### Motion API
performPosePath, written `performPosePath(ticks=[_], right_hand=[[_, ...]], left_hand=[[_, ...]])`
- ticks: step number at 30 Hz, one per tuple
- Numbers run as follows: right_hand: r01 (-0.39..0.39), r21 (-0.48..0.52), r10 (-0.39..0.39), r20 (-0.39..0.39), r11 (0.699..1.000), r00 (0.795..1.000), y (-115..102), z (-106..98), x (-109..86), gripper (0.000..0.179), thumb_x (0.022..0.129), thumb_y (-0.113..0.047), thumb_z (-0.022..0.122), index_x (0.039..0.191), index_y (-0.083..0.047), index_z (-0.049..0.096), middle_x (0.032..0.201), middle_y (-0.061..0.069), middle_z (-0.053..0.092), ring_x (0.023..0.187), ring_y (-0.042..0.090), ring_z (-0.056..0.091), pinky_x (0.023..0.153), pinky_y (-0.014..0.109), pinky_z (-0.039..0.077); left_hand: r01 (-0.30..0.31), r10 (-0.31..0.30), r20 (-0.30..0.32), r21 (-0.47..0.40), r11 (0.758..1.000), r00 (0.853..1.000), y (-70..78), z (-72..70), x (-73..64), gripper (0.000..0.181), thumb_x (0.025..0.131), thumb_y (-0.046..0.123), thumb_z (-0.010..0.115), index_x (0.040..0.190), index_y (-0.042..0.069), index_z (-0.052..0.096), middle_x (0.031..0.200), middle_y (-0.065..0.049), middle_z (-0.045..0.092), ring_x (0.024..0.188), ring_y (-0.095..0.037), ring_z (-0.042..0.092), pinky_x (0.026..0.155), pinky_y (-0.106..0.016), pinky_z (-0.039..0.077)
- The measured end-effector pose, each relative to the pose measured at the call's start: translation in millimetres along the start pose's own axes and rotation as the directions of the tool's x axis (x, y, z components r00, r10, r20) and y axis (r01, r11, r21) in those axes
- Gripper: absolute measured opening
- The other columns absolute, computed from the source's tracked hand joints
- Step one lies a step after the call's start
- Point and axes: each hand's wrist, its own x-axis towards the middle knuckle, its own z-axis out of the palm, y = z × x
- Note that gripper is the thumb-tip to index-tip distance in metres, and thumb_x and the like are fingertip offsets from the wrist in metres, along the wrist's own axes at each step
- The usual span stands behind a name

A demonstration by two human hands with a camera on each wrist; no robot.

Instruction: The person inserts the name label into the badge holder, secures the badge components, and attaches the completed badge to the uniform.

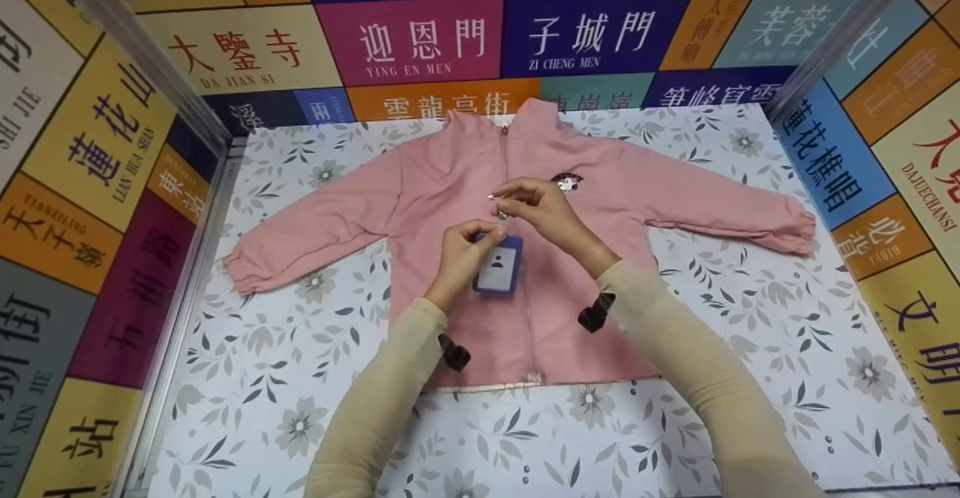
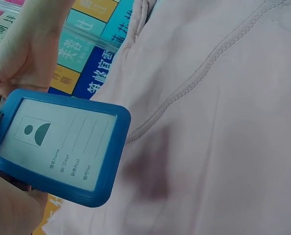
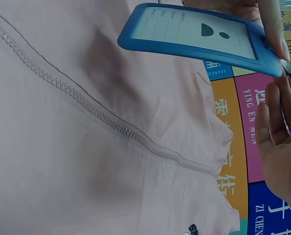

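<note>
A blue ID badge holder (image 1: 496, 267) with a white card inside hangs above a pink zip-up jacket (image 1: 457, 333). My left hand (image 1: 463, 254) pinches the holder at its top edge between thumb and fingers. At that same edge my right hand (image 1: 546, 211) pinches a small metal clip (image 3: 290, 69). In the left wrist view the card (image 2: 57, 142) shows a portrait icon and printed lines. Both hands are over the jacket's front, near its zipper (image 3: 99, 110), and the holder casts a shadow on the cloth. Fingers partly hide the clip.
The jacket lies spread flat, sleeves out, on a white table (image 1: 292, 378) with a floral print. A small dark-and-white patch (image 1: 568, 182) marks its chest. Panels with coloured lettering (image 1: 420, 40) enclose the table at the back and both sides.
</note>
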Motion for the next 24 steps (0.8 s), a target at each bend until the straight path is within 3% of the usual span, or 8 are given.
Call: performPosePath(ticks=[1, 8, 10, 13, 20, 24], right_hand=[[-0.001, 0.004, 0.001, -0.003, 1.000, 1.000, 1, 1, 0.3, 0.026, 0.094, -0.004, 0.064, 0.116, 0.009, 0.066, 0.107, 0.034, 0.066, 0.087, 0.008, 0.070, 0.080, 0.022, 0.056], [-0.005, 0.014, 0.006, -0.049, 1.000, 0.999, 39, 4, 9.1, 0.027, 0.093, -0.014, 0.069, 0.116, -0.002, 0.069, 0.102, 0.019, 0.074, 0.086, 0.011, 0.070, 0.080, 0.025, 0.056], [-0.030, 0.040, 0.032, -0.061, 0.999, 0.998, 45, 7, 11.2, 0.028, 0.094, -0.013, 0.067, 0.118, 0.001, 0.067, 0.103, 0.022, 0.074, 0.086, 0.011, 0.069, 0.080, 0.025, 0.056], [-0.067, 0.093, 0.074, -0.073, 0.993, 0.995, 54, 12, 14.6, 0.029, 0.095, -0.009, 0.064, 0.120, 0.005, 0.065, 0.101, 0.016, 0.076, 0.087, 0.014, 0.070, 0.081, 0.027, 0.057], [-0.099, 0.226, 0.135, -0.150, 0.969, 0.979, 70, 20, 21.6, 0.028, 0.094, -0.002, 0.064, 0.118, 0.011, 0.063, 0.100, 0.020, 0.074, 0.088, 0.017, 0.072, 0.079, 0.031, 0.060], [-0.126, 0.256, 0.185, -0.222, 0.959, 0.957, 77, 26, 28.0, 0.026, 0.092, -0.003, 0.066, 0.115, 0.009, 0.066, 0.094, 0.011, 0.077, 0.084, 0.015, 0.073, 0.076, 0.030, 0.061]], left_hand=[[0.000, 0.000, -0.006, 0.000, 1.000, 1.000, -0.6, -0.2, 0.2, 0.015, 0.083, 0.003, 0.075, 0.090, -0.009, 0.074, 0.074, 0.006, 0.073, 0.071, -0.003, 0.061, 0.069, -0.017, 0.047], [0.016, -0.016, -0.015, 0.006, 1.000, 1.000, -11.0, -5.5, 2.4, 0.013, 0.083, 0.009, 0.077, 0.089, -0.003, 0.077, 0.075, 0.007, 0.074, 0.074, -0.004, 0.062, 0.073, -0.018, 0.048], [0.024, -0.024, -0.014, -0.005, 1.000, 1.000, -14.8, -7.2, 4.2, 0.015, 0.083, 0.010, 0.077, 0.089, -0.003, 0.077, 0.078, 0.005, 0.075, 0.075, -0.004, 0.063, 0.074, -0.018, 0.048], [0.032, -0.032, -0.017, 0.002, 0.999, 0.999, -20.6, -9.8, 8.0, 0.015, 0.084, 0.010, 0.078, 0.090, -0.003, 0.077, 0.082, 0.000, 0.076, 0.076, -0.004, 0.063, 0.074, -0.018, 0.048], [0.059, -0.060, 0.006, 0.131, 0.990, 0.998, -32.9, -20.9, 21.3, 0.018, 0.086, 0.014, 0.076, 0.096, -0.001, 0.077, 0.094, -0.011, 0.077, 0.081, -0.005, 0.064, 0.076, -0.018, 0.050], [0.075, -0.065, -0.050, 0.234, 0.969, 0.997, -35.8, -33.1, 31.1, 0.021, 0.094, 0.020, 0.068, 0.100, 0.003, 0.077, 0.099, -0.014, 0.077, 0.087, -0.015, 0.068, 0.079, -0.021, 0.053]])
